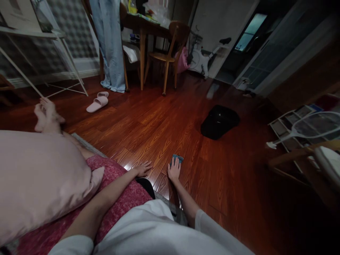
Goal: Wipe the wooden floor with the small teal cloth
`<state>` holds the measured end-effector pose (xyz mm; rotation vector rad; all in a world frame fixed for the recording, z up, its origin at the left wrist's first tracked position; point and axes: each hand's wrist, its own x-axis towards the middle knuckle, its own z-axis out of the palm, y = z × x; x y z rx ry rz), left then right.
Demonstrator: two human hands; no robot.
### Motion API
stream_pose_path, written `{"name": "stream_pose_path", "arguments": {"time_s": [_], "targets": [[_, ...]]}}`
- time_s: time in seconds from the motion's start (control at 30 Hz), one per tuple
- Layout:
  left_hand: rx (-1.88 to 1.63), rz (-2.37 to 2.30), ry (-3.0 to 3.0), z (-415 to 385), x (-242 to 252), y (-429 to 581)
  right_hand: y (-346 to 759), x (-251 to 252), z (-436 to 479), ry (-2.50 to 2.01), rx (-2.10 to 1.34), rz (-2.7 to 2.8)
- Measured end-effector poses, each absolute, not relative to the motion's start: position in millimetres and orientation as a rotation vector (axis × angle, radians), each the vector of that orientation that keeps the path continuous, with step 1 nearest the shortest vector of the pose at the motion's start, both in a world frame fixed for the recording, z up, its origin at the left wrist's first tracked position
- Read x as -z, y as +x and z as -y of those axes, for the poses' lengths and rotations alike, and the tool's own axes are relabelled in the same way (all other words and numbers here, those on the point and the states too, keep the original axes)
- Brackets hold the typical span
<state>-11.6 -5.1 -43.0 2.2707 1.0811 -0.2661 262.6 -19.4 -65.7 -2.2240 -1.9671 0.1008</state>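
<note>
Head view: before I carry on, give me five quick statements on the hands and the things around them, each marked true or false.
1. The right hand is over a small blue item. True.
2. The left hand is gripping the white racket. False: its fingers are spread near the floor, and the racket is at the far right of the view.
3. Pale slippers are on the wooden floor. True.
4. The black object lies between the two hands. False: it is on the floor beyond the right hand, to its right.
5. Light blue jeans hang near the table. True.
</note>
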Motion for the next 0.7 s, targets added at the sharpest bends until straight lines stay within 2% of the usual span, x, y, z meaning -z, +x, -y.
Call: {"name": "stream_pose_path", "arguments": {"time_s": [0.13,0.37,0.47,0.57,0.7], "targets": [[0.282,-1.086,2.27,5,41,-9,250,63,20,-2.173,-0.099,2.027],[0.288,-1.132,2.241,7,36,-6,266,84,117,-1.681,-0.056,2.408],[0.294,-1.14,2.218,8,32,-6,299,83,132,-1.568,-0.09,2.508],[0.317,-1.132,2.214,8,31,-6,332,78,110,-1.658,-0.095,2.438],[0.323,-1.124,2.239,7,35,-8,348,73,52,-2.079,-0.04,2.036]]}}
